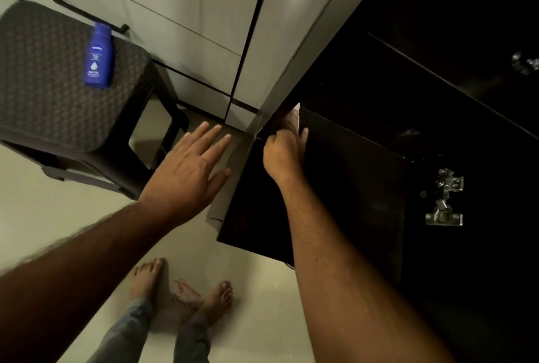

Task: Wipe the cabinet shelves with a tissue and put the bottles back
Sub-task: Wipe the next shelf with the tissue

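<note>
At shelf front corner: right hand fingers curled, pinching white tissue against dark shelf; wiping looks underway. Left hand fingers spread, flat, holding nothing, just left of shelf edge. Blue bottle lying on stool, well left of shelf; not yet put back.

Glossy blue plastic bottle, woven-textured stool, shiny metal hinge

A room in a home: pale built-in wardrobe fronts with a black bar handle, a dark open cabinet with a steel hinge, a woven stool, a blue lotion bottle, bare feet on pale floor tiles.
</note>
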Action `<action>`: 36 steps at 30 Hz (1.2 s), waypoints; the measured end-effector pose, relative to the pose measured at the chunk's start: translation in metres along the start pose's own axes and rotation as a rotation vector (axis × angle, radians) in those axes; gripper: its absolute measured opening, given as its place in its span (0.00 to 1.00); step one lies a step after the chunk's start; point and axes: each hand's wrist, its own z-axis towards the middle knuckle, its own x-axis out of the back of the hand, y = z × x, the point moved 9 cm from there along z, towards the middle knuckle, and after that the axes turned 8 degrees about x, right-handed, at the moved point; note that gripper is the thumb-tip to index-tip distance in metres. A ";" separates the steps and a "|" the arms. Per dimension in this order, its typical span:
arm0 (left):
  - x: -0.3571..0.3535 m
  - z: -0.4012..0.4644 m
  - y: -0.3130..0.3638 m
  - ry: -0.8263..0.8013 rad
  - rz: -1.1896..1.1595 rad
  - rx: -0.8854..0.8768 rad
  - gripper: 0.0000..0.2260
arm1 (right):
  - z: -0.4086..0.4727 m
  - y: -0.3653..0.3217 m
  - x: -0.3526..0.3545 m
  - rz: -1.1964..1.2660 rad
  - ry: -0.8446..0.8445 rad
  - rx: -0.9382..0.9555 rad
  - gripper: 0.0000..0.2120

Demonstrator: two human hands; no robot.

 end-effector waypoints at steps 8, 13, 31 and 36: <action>0.016 0.006 -0.006 0.032 -0.309 0.190 0.25 | -0.038 -0.010 0.009 1.365 0.187 -0.478 0.19; 0.032 0.018 0.006 0.084 -0.697 0.273 0.27 | -0.035 -0.029 -0.002 1.523 0.134 -0.352 0.45; 0.067 0.042 0.079 -0.137 -0.863 -0.024 0.44 | -0.047 -0.051 0.040 1.433 -0.033 -0.028 0.57; 0.069 0.037 0.089 -0.133 -0.923 0.044 0.36 | -0.049 -0.052 0.049 1.274 0.039 -0.059 0.55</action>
